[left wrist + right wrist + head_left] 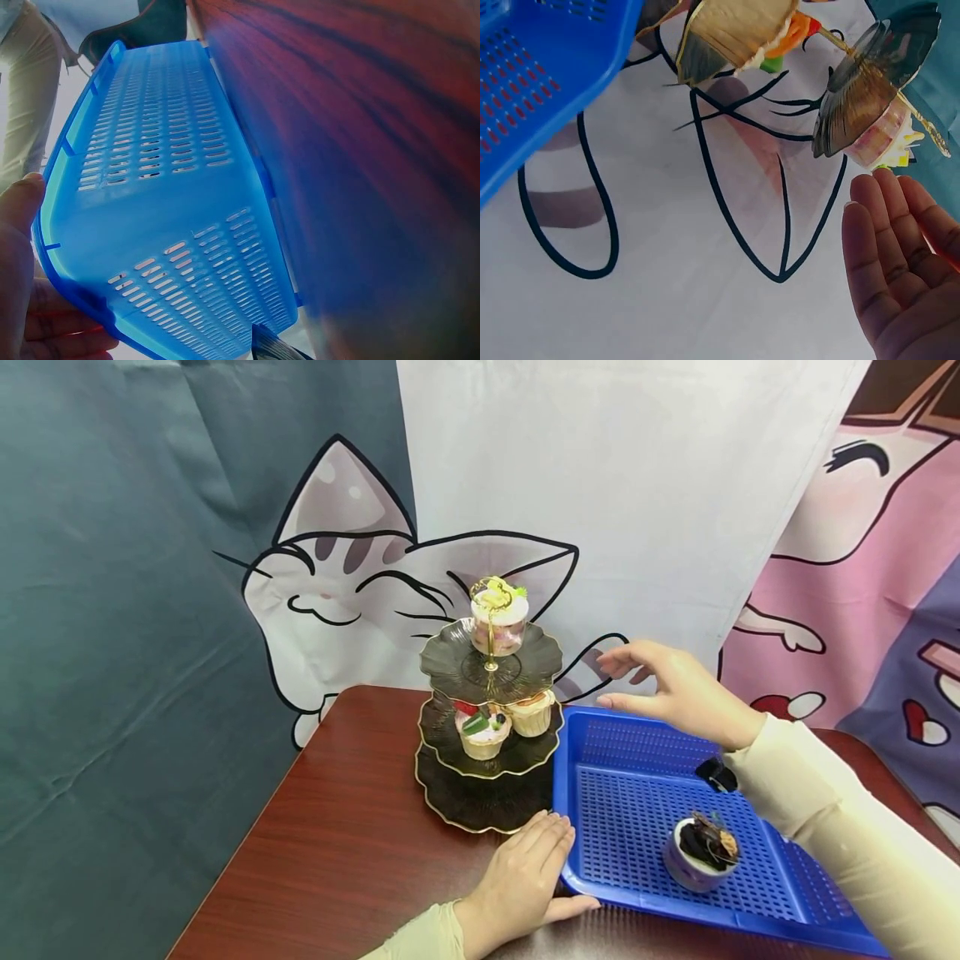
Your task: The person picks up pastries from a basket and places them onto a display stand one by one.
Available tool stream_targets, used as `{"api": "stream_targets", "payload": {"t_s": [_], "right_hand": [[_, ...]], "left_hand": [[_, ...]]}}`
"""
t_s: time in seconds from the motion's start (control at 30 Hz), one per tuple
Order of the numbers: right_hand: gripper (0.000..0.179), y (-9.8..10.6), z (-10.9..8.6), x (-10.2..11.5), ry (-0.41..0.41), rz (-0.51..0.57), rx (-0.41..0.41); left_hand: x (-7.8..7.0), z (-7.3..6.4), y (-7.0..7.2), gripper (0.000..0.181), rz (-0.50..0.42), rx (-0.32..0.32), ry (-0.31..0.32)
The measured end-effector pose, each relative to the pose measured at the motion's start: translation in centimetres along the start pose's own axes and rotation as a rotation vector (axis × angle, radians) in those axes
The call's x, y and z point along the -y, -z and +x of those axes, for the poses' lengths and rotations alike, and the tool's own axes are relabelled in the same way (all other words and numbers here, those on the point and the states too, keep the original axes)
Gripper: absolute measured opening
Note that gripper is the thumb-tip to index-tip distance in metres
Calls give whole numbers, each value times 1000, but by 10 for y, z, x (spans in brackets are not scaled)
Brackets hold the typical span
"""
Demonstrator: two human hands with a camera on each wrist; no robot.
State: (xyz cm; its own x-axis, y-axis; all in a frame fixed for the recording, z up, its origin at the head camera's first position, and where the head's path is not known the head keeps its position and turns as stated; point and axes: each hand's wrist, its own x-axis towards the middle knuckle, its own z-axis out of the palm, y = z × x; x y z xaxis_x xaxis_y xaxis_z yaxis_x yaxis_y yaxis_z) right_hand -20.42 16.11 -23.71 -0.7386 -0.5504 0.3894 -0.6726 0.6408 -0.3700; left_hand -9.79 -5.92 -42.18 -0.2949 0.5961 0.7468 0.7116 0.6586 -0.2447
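Here, against unclenched left hand (525, 877) and near loose right hand (678, 693), blue basket (618, 814) around dessert cup (697, 862), tiered stand (491, 802) alongside.

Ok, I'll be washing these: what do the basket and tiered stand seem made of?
Basket: likely smooth, slightly glossy plastic, judging by its even blue and regular perforations.
Tiered stand: shiny, dark, gold-rimmed plates, perhaps glass or metal; its bright gold post looks metallic.

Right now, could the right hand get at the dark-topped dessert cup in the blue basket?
Probably yes: the right hand is empty, and nothing appears to block the dessert cup from above in the open-topped blue basket.
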Motion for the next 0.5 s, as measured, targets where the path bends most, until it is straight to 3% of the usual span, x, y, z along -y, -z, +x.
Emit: {"api": "stream_targets", "payload": {"t_s": [0.5], "right_hand": [[40, -11, -44, 2, 16, -6, -4]], "left_hand": [[0, 0, 0, 67, 1, -6, 0]]}}
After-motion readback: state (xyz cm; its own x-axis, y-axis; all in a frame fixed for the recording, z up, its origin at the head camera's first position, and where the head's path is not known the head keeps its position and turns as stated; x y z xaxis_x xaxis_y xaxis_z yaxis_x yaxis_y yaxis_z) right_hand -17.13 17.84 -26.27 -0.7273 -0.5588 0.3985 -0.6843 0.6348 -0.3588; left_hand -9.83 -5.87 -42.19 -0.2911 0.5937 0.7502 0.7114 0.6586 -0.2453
